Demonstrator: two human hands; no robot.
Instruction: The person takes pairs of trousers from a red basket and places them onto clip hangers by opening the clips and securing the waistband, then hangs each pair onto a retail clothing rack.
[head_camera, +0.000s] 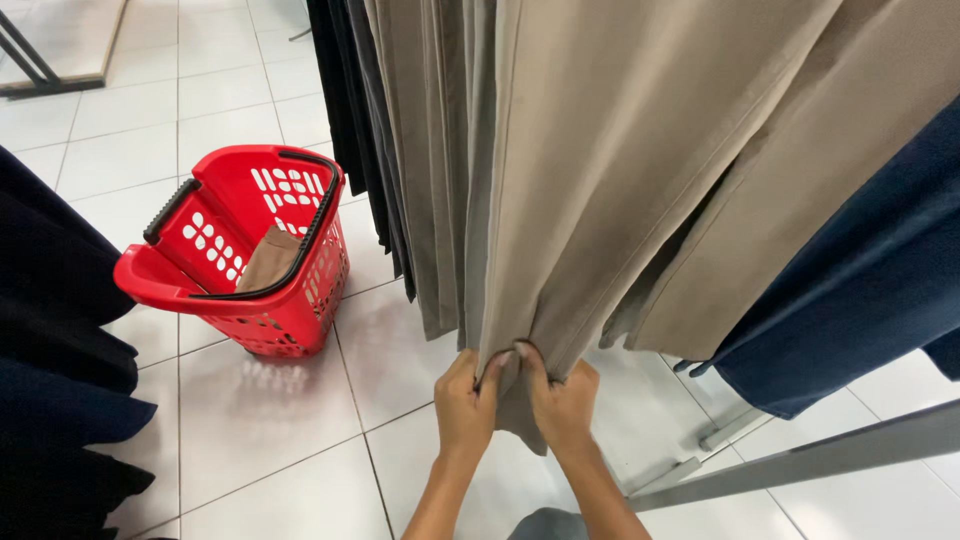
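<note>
White floor tiles (250, 420) spread below a rack of hanging trousers. The beige trousers (600, 170) hang at centre, with dark ones (350, 100) behind them and navy ones (860, 280) to the right. A red basket (200, 290) stands on the floor to the left, a tan garment (268, 262) inside it. The left hand (465, 405) and right hand (562, 400), side by side, each pinch the beige trousers' bottom hem.

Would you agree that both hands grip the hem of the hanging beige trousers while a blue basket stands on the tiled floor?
Not quite: the head view shows the basket is red. The left hand and right hand do grip the hem of the beige trousers.
</note>
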